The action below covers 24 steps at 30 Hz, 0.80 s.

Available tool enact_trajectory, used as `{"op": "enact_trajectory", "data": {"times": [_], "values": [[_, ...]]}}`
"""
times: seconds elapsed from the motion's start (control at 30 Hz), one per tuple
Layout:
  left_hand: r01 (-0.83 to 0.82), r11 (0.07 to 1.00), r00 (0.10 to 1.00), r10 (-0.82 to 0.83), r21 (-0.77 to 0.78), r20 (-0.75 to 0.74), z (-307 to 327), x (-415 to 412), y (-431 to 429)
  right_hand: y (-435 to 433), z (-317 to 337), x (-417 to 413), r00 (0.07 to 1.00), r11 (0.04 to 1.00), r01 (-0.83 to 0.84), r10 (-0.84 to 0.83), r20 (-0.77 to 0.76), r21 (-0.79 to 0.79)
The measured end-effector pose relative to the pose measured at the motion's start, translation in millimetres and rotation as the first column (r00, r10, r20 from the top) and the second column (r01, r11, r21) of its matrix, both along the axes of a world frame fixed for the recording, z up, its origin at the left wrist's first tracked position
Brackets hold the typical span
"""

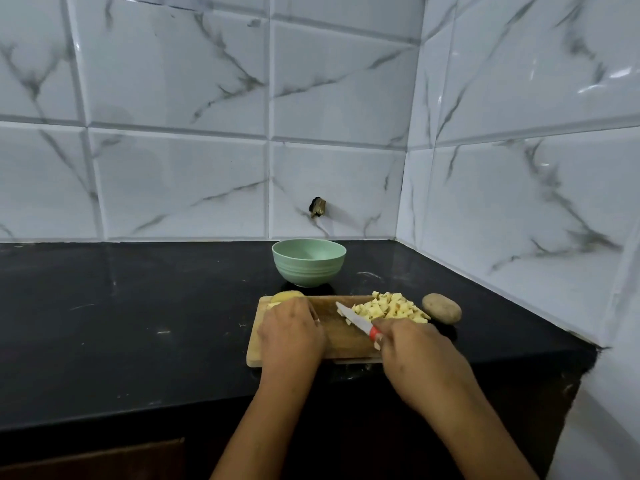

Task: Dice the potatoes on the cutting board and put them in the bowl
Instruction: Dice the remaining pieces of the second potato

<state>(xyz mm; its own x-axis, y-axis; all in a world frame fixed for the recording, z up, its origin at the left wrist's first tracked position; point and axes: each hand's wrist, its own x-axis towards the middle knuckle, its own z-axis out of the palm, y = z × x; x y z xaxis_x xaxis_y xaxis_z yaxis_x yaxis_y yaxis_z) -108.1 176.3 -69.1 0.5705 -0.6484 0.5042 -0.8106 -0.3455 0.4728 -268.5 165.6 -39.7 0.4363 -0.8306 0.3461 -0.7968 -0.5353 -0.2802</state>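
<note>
On the black tabletop (138, 323), a wooden cutting board (341, 339) carries a pile of diced potato (391, 308) at its far right. The left hand (292, 336) curls over a potato half (286, 296) at the far left corner. The right hand (412, 355) grips a red-handled knife (356, 320), its blade touching the dice. A green bowl (309, 261) stands behind the board, and a whole potato (442, 308) lies just right of it.

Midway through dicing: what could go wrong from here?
1. The knife in the right hand points toward the left hand holding the potato piece; a slip might nick fingers.
2. The diced pile crowds the right edge of the cutting board; cubes may spill onto the counter.
</note>
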Motion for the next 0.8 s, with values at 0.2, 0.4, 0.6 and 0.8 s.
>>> {"op": "enact_trajectory", "data": {"times": [0.2,0.4,0.6,0.8], "values": [[0.095,0.985,0.994,-0.101,0.144,0.038,19.2,-1.1,-24.6,-41.1,13.2,-19.0,0.981,0.964,-0.107,0.062,0.185,0.245],[0.377,0.922,0.887,-0.331,0.09,-0.321,29.6,-2.9,-53.0,-49.8,23.6,-37.0,0.963,0.953,-0.072,-0.01,0.268,0.294],[0.34,0.94,0.892,-0.311,0.036,-0.328,34.4,14.8,-40.9,-20.8,24.0,-27.3,0.99,0.991,-0.006,-0.013,0.142,0.137],[0.135,0.96,0.98,-0.165,0.244,0.107,25.2,34.5,-20.2,13.3,4.2,1.8,0.999,0.997,-0.036,0.034,-0.037,-0.07]]}}
